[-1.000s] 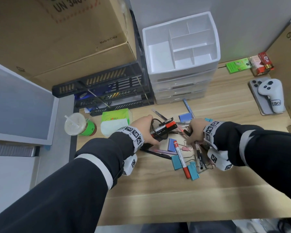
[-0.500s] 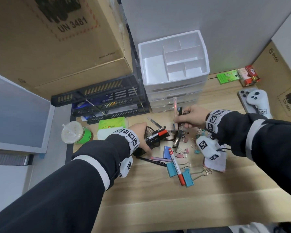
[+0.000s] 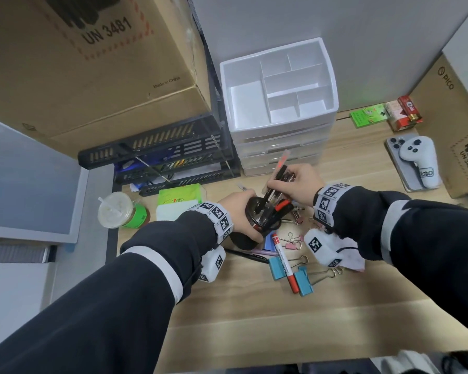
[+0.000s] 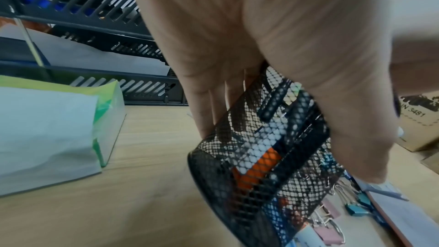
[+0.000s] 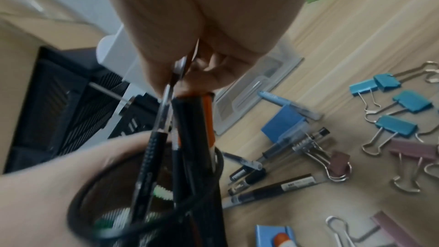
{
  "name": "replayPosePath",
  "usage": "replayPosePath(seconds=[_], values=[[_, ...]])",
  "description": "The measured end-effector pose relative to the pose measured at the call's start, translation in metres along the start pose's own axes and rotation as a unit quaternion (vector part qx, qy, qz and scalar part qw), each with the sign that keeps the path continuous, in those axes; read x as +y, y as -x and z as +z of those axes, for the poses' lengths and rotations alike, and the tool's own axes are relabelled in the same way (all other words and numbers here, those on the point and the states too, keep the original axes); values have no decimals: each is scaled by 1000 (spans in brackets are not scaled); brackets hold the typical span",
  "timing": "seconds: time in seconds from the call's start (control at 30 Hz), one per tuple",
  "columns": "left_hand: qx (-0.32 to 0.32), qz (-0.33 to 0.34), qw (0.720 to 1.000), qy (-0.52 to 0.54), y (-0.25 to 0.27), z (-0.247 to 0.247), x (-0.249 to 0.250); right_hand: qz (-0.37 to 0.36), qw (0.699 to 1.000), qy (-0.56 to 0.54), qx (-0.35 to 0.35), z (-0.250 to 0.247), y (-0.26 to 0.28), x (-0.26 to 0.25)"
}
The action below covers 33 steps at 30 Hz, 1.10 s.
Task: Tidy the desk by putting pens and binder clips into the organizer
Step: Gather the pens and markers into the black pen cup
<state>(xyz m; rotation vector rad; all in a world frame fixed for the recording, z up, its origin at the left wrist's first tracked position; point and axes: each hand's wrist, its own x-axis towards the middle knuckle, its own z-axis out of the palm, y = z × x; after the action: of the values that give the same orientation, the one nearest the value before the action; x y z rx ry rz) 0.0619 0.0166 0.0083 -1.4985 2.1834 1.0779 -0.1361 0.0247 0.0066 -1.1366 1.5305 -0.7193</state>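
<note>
My left hand (image 3: 239, 215) grips a black mesh pen cup (image 3: 254, 240), tilted, its mouth facing up and right; through the mesh (image 4: 261, 157) I see an orange-and-white marker and dark pens inside. My right hand (image 3: 299, 183) pinches a bundle of pens (image 3: 276, 182), dark ones and an orange one, their lower ends (image 5: 190, 138) inside the cup's mouth. Loose pens (image 5: 273, 189), a red marker (image 3: 284, 261), blue binder clips (image 3: 303, 283) and pink clips (image 3: 292, 245) lie on the desk. The white organizer (image 3: 284, 125) stands behind, its compartments bare.
Black stacked paper trays (image 3: 160, 163) and a big cardboard box (image 3: 92, 63) fill the back left. A green tissue pack (image 3: 179, 199) and a lidded drink cup (image 3: 114, 210) sit left of the cup. A phone with a white controller (image 3: 416, 163) lies right.
My right hand lifted a bundle of pens off the pile and carried it left into the cup's mouth. My left hand raised and tilted the mesh cup toward it.
</note>
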Motion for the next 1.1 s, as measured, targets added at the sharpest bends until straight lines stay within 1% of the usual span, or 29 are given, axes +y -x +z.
replayPosePath(seconds=[0.07, 0.13, 0.27, 0.4, 0.57, 0.63, 0.7, 0.77, 0.8, 0.87, 0.97, 1.03, 1.1], values=[[6, 1, 1000, -6, 0, -1, 2, -19, 999, 39, -10, 4, 1, 1], [11, 3, 1000, -13, 0, -1, 3, -21, 998, 61, -26, 8, 1, 4], [17, 8, 999, -26, 0, 0, 3, -56, 989, 111, -75, 10, 3, 10], [31, 30, 997, -57, 0, 2, 5, -67, 981, 147, -104, 10, 11, 11], [43, 46, 995, -83, 0, 3, 4, -82, 979, 165, -85, 10, 13, 15], [44, 44, 994, -89, -1, 3, 2, -72, 985, 141, -72, 7, 12, 14], [43, 40, 994, -88, 0, 3, -1, -56, 993, 95, -34, 1, 9, 14], [43, 38, 995, -83, 0, 3, -6, -41, 996, 82, 10, -7, 1, 20], [42, 36, 995, -82, 0, 4, -10, -30, 995, 94, 24, -12, -4, 25], [41, 35, 996, -77, 3, 6, -15, 14, 986, 159, 36, -25, -13, 39], [42, 34, 996, -69, 6, 8, -23, 83, 961, 262, 26, -38, -26, 62], [34, 22, 997, -69, 8, 11, -29, 92, 951, 292, 34, -40, -32, 73], [30, 12, 997, -69, 10, 14, -35, 80, 950, 298, 50, -34, -40, 76]])
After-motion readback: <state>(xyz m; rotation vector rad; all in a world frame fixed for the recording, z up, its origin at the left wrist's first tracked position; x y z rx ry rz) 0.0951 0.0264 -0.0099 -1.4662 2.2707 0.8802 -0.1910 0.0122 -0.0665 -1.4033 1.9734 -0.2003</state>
